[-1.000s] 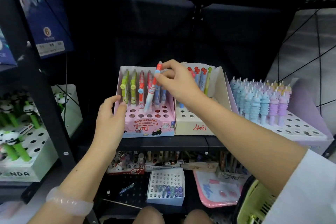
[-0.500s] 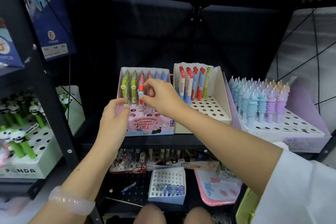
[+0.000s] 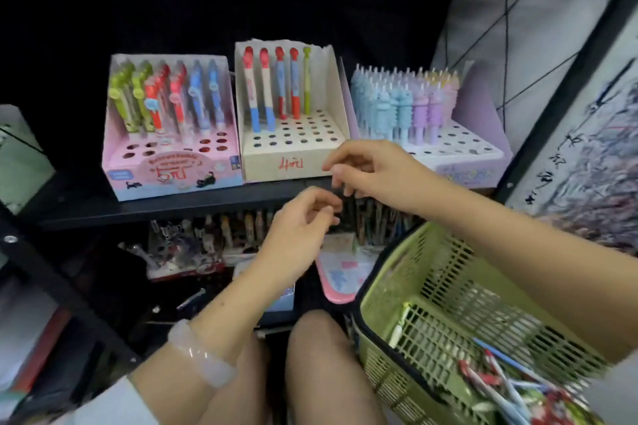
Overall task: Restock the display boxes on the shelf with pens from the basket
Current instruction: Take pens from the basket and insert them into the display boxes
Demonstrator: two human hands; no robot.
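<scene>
Both hands empty, fingers loosely curled: left hand [image 3: 303,217], right hand [image 3: 366,171], below the shelf [image 3: 172,205] edge. Pens [image 3: 500,379] loose in the basket [image 3: 431,272]. Risk: wrong pen type into pink box [image 3: 172,169] or white box [image 3: 293,155]; knocking upright rows over.

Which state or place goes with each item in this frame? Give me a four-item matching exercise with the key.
Things:
1. pink display box
2. white display box
3. lilac display box
4. green basket

Descriptions:
A. lower right, beside the knees, loose pens lying in it
B. left on the shelf, green, red and blue pens standing in it
C. right on the shelf, packed with pastel ridged pens
D. middle of the shelf, only a back row of five pens, red handwriting on its front

Pairs: 1-B, 2-D, 3-C, 4-A
</scene>
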